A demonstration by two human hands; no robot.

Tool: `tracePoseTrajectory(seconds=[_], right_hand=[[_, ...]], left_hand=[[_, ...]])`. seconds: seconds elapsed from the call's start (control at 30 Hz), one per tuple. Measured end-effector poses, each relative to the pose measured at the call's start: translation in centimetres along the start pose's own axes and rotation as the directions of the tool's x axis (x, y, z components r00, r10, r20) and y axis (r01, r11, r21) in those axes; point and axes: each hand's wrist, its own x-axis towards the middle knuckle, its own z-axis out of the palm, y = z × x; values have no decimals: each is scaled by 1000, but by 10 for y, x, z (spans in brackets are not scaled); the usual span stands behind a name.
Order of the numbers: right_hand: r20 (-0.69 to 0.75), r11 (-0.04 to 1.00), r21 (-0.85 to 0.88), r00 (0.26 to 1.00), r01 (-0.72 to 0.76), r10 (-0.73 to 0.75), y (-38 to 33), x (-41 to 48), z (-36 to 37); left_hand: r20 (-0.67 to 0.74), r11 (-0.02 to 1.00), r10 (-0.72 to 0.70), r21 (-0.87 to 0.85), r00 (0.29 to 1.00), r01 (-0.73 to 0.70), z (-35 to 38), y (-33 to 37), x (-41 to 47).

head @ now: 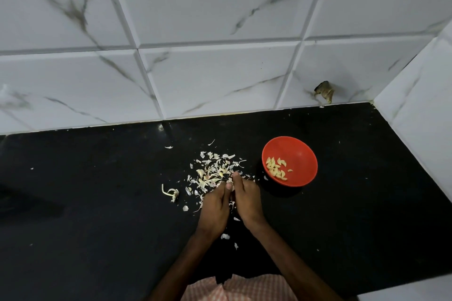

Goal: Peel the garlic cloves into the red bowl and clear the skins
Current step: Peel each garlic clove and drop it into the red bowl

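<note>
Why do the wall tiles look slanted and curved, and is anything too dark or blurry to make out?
Head view: the wide-angle lens bends the tile lines; the black counter swallows detail, with one small glare spot; both hands, left and right, are dim, so what they pinch is unclear; the red bowl stays sharp.

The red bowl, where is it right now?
In the head view, the red bowl sits on the black counter, right of the pile of garlic skins and just beyond the right hand, with peeled cloves inside.

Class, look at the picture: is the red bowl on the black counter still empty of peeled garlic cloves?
No: a cluster of pale peeled garlic cloves lies inside the round red plastic bowl, which stands on the black counter.
</note>
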Motion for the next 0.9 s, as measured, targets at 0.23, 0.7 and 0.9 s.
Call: tracePoseTrajectory(seconds=[0.23, 0.7, 0.9], right_hand=[[55, 997, 64, 998, -45, 41, -6, -1, -2], [251, 942, 211, 917, 262, -311, -21, 6, -43], [328, 941, 217, 889, 260, -321, -25, 9, -44]], left_hand=[[-10, 993, -14, -114, 1000, 13, -3, -2, 1], [41, 947, -99, -304, 994, 106, -12, 3, 10], [204, 847, -198, -456, 959, 272, -20, 15, 11]])
